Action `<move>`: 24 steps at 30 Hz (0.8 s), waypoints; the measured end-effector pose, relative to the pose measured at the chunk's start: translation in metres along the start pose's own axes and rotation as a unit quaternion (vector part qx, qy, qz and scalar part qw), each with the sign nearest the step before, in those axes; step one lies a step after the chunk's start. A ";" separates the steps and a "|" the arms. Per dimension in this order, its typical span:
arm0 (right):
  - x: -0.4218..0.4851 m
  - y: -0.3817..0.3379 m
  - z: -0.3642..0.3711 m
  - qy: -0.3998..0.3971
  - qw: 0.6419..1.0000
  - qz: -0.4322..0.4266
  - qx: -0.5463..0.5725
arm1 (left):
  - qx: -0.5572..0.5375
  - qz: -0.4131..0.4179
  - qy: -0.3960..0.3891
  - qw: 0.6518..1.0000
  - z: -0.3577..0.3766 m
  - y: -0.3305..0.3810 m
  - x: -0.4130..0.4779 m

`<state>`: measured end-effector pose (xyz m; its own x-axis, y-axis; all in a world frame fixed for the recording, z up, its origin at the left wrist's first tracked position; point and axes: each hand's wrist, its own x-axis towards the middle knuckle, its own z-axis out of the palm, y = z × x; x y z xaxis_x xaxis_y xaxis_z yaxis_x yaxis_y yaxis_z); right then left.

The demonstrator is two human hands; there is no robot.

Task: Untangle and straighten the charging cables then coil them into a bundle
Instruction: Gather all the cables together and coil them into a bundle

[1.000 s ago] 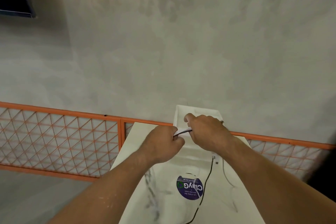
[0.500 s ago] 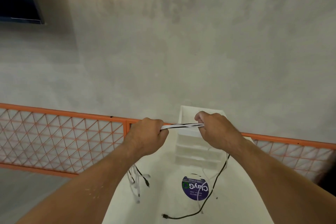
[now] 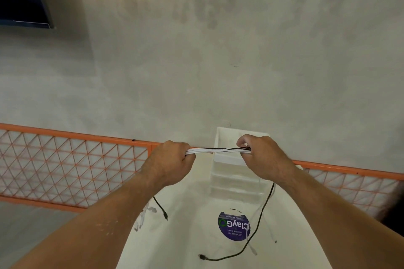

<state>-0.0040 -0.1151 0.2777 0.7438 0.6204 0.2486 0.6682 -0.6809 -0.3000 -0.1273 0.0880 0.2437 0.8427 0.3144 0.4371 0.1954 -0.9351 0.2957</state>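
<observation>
White table (image 3: 185,236) under taut cables (image 3: 218,150), grey wall (image 3: 218,61) behind.

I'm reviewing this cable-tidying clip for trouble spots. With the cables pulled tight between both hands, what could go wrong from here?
1. The cables, taut between the left hand and right hand, look crossed, black over white; pulling harder may tighten the twist.
2. The black cable trails loose over the table beside the white tray; it could snag or whip about during coiling.
</observation>
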 end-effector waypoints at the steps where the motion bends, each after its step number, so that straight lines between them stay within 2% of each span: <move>1: 0.000 0.000 0.000 0.000 1.000 -0.002 0.000 | 0.005 -0.002 0.000 1.000 -0.001 -0.001 0.001; 16: -0.004 0.016 0.000 -0.040 0.999 -0.014 -0.027 | 0.035 -0.033 -0.007 0.999 -0.001 -0.020 0.004; 24: -0.010 0.056 -0.005 -0.013 0.998 0.042 -0.044 | 0.055 -0.100 -0.022 0.993 -0.014 -0.060 0.003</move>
<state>0.0256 -0.1617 0.2634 0.7975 0.5686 0.2017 0.6030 -0.7621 -0.2358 -0.1433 0.1474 0.2390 0.8021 0.4910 0.3401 0.4136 -0.8674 0.2767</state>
